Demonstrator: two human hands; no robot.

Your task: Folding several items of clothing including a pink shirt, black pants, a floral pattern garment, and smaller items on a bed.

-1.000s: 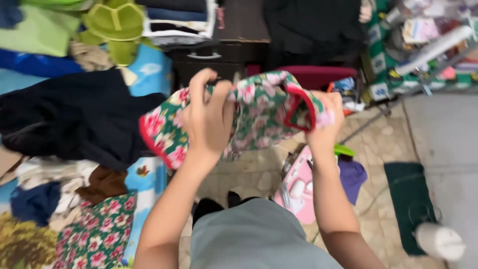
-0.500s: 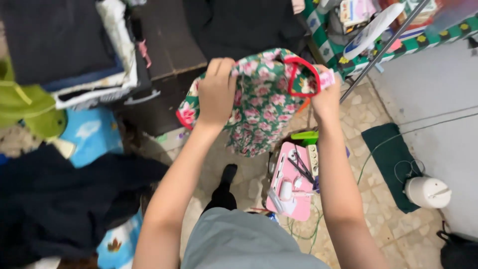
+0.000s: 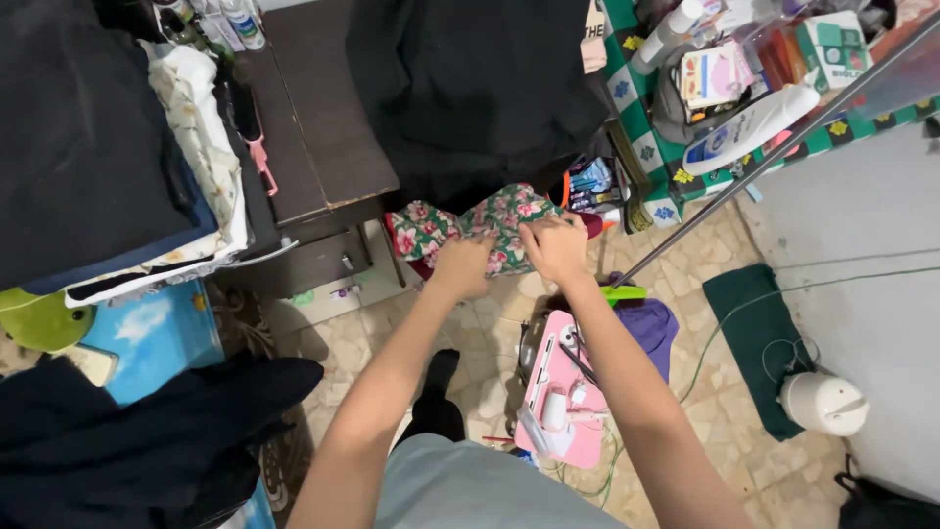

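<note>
Lowered since the earlier frame: floral cloth (image 3: 470, 227), then held up spread between both hands, now bunched and pressed down at frame centre, over a dark red item (image 3: 590, 225) that shows only at its edge.

Black fabric (image 3: 480, 88): large, draped at upper centre, just behind the floral cloth.
Folded stack (image 3: 88, 137): dark cloth over pale printed layers, upper left.
Dark garment (image 3: 127, 441): heaped at lower left, partly over a blue mat (image 3: 157, 333).
Surface (image 3: 323, 127): dark wood, upper centre-left, between stack and black fabric; drawer beneath.
Chequered cloth (image 3: 636, 108): green and white, upper right, carrying bottles and packets.
Metal rod (image 3: 774, 147): slants from upper right edge down to the floor near the hands.
Floor (image 3: 725, 431): pale stone tile, lower centre and right.
Green mat (image 3: 764, 333): right of centre, on the floor.
Pink case (image 3: 568, 392): open, lower centre, small tools inside, touching a purple cloth (image 3: 651, 328).
White pot (image 3: 822, 404): rounded, lower right, at the green mat's end.

Left hand (image 3: 464, 266): fingers curled, gripping the floral cloth's near edge.
Right hand (image 3: 554, 249): closed down on the same cloth, just beside the left; hands near, whether touching cannot be told.
</note>
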